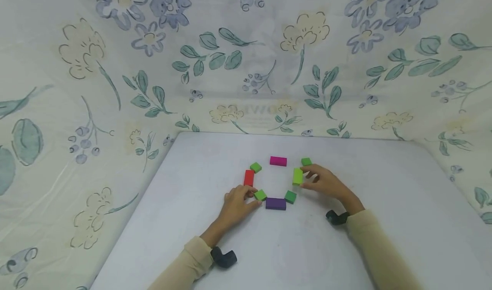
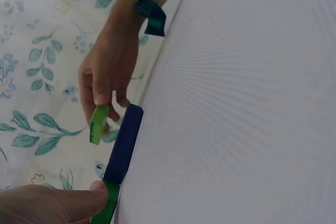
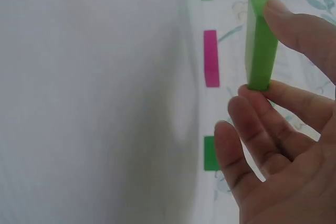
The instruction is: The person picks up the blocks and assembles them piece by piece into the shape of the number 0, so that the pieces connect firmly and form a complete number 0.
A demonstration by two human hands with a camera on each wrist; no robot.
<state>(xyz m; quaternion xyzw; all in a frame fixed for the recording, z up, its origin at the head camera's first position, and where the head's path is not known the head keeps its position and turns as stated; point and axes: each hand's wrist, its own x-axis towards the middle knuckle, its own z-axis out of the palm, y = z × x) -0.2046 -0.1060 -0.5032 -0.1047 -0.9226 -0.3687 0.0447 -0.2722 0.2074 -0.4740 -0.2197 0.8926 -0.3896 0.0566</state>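
Note:
My right hand (image 1: 324, 182) pinches a lime green rectangular block (image 1: 297, 177) between thumb and fingertips. In the right wrist view that lime block (image 3: 262, 43) stands on end between them, the other fingers loosely curved. My left hand (image 1: 236, 204) has thumb and fingers around a small green block (image 1: 260, 194) at the front left corner of a ring of blocks. The left wrist view shows the thumb on this green block (image 2: 108, 203), which meets the end of a purple block (image 2: 124, 145). Beside the left fingertips is a red block (image 1: 249, 178).
A magenta block (image 1: 278, 161) lies at the ring's far side, with small green blocks at the back left (image 1: 255, 167), back right (image 1: 306, 162) and front right (image 1: 290, 197). They lie on a white table (image 1: 184, 170) before a floral cloth (image 1: 253, 59).

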